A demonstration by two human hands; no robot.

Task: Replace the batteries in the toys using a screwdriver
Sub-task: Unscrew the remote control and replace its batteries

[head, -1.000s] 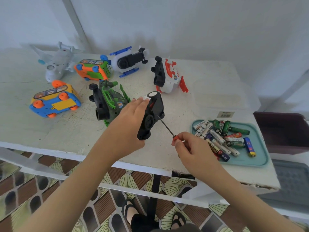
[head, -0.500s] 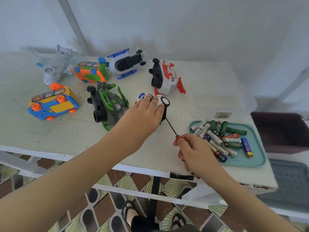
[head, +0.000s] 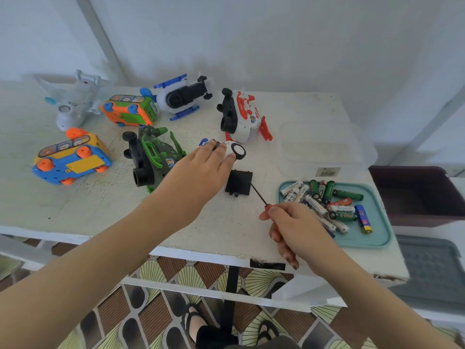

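Note:
My left hand [head: 201, 170] lies over a small white toy car [head: 232, 151] with black wheels in the middle of the white table [head: 100, 207]; the car is mostly hidden under the fingers. A black battery cover [head: 238, 183] lies flat on the table just right of that hand. My right hand [head: 294, 227] grips a red-handled screwdriver [head: 259, 196], whose thin shaft points up and left towards the cover. A teal tray [head: 377, 238] with several loose batteries [head: 324, 200] sits at the right.
Other toys lie on their sides at the back and left: a green helicopter [head: 153, 157], a red-and-white one [head: 241, 117], a blue-and-white one [head: 181, 96], two buses [head: 73, 159] [head: 128, 110] and a white plane [head: 73, 99]. A clear lid [head: 324, 144] lies behind the tray. A dark bin [head: 417, 195] stands right of the table.
My left hand has lowered the toy car from a raised, underside-up position onto the table. The black battery cover now lies loose on the table. The screwdriver tip has come off the car.

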